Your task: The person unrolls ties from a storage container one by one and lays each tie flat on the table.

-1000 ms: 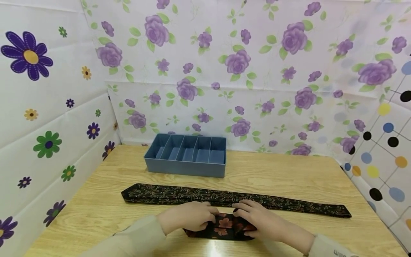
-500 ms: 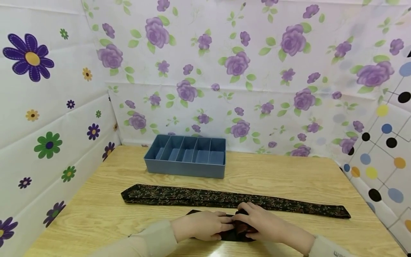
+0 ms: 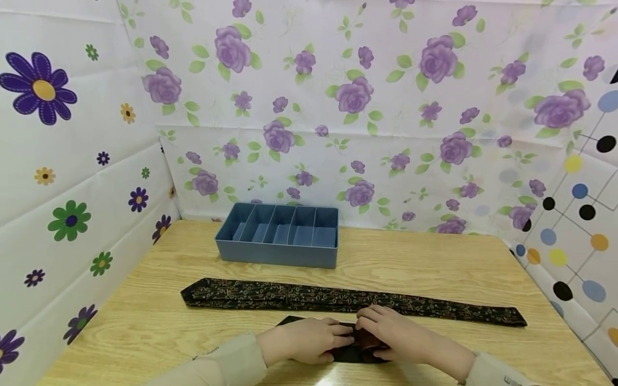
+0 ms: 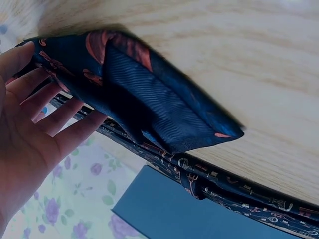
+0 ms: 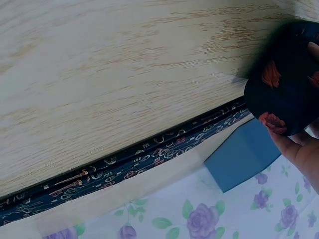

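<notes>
A black necktie with reddish flowers lies near the front of the table, its right part rolled into a bundle. My right hand grips that bundle, thumb on the near side and fingers on the far side. Across the strip lies my left hand, fingers fairly straight and touching the fabric beside the roll. The pointed end sticks out past the left hand, lining showing. Just beyond both hands a second necktie, black with a small light pattern, is stretched out full length.
A blue-grey box with several compartments stands behind the ties on the wooden table. Flowered sheets hang at the back and left, and a dotted sheet at the right.
My left hand has slid right along the flowered necktie, up to the roll. The right hand has stayed near its place with the bundle. The other necktie has not moved.
</notes>
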Demonstrator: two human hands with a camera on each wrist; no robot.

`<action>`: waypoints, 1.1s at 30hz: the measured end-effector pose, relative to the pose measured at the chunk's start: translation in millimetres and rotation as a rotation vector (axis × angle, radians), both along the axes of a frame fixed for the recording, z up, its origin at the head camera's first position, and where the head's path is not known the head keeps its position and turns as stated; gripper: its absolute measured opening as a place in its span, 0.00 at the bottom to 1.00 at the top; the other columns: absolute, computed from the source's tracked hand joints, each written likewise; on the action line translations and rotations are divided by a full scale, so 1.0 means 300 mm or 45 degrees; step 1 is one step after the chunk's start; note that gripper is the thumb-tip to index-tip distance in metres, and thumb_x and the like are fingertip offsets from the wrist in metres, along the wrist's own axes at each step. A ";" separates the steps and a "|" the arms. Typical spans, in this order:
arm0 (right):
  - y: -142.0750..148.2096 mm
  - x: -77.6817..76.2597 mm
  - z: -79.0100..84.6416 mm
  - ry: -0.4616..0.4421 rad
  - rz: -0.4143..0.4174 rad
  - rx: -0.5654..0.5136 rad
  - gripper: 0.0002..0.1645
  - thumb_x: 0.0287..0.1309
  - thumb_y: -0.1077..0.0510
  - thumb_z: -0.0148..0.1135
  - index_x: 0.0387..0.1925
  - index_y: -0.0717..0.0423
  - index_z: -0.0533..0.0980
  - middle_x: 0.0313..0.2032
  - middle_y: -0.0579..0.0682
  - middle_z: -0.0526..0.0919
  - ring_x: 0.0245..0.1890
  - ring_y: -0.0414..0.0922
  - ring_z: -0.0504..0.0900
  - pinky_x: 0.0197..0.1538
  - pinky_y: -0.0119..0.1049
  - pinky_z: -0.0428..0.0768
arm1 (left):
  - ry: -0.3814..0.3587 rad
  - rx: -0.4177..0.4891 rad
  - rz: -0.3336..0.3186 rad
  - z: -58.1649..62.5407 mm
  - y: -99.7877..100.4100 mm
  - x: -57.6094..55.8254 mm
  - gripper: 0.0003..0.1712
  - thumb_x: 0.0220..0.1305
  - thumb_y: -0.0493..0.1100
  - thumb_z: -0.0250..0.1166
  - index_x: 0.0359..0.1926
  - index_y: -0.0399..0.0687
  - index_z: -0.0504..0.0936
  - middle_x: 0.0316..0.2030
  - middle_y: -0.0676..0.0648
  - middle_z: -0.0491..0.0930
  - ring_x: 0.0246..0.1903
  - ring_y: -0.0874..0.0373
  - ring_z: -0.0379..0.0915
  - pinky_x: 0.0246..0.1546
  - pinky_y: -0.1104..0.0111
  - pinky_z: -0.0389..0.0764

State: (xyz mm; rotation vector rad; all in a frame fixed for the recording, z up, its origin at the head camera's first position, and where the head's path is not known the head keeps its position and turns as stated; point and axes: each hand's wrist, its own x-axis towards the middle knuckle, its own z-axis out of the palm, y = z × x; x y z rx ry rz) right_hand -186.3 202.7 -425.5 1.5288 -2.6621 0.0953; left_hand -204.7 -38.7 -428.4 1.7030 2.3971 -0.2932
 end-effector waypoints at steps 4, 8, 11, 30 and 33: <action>0.007 -0.001 -0.002 -0.012 0.001 -0.017 0.32 0.49 0.49 0.71 0.56 0.47 0.71 0.52 0.51 0.73 0.48 0.46 0.76 0.46 0.42 0.80 | -0.013 0.006 0.010 0.000 0.000 0.002 0.31 0.68 0.54 0.54 0.70 0.59 0.61 0.69 0.56 0.60 0.65 0.61 0.62 0.56 0.75 0.73; 0.011 -0.003 -0.003 -0.004 0.003 0.006 0.28 0.49 0.49 0.71 0.52 0.48 0.73 0.52 0.53 0.72 0.47 0.46 0.75 0.45 0.40 0.80 | -0.021 0.012 0.007 -0.001 0.000 0.000 0.30 0.69 0.54 0.55 0.70 0.59 0.62 0.69 0.56 0.61 0.65 0.60 0.62 0.57 0.75 0.73; 0.013 -0.006 -0.007 0.021 0.015 0.019 0.26 0.49 0.49 0.71 0.48 0.49 0.73 0.52 0.52 0.73 0.48 0.46 0.75 0.47 0.40 0.79 | -0.036 0.016 0.007 -0.001 0.000 -0.003 0.30 0.69 0.53 0.54 0.70 0.59 0.62 0.69 0.55 0.61 0.65 0.60 0.63 0.57 0.75 0.73; 0.039 -0.003 0.007 -0.046 -0.014 0.088 0.22 0.49 0.49 0.71 0.45 0.46 0.74 0.53 0.53 0.72 0.45 0.44 0.74 0.43 0.37 0.79 | -0.056 0.010 0.022 0.008 0.003 -0.006 0.30 0.69 0.52 0.55 0.70 0.61 0.61 0.69 0.55 0.61 0.65 0.59 0.63 0.57 0.73 0.74; 0.040 -0.002 0.008 -0.029 -0.017 0.110 0.21 0.49 0.49 0.71 0.43 0.46 0.73 0.55 0.53 0.74 0.50 0.47 0.75 0.48 0.41 0.79 | -0.056 0.008 0.021 0.007 0.003 -0.007 0.30 0.69 0.52 0.55 0.70 0.61 0.61 0.69 0.55 0.61 0.65 0.59 0.63 0.57 0.73 0.73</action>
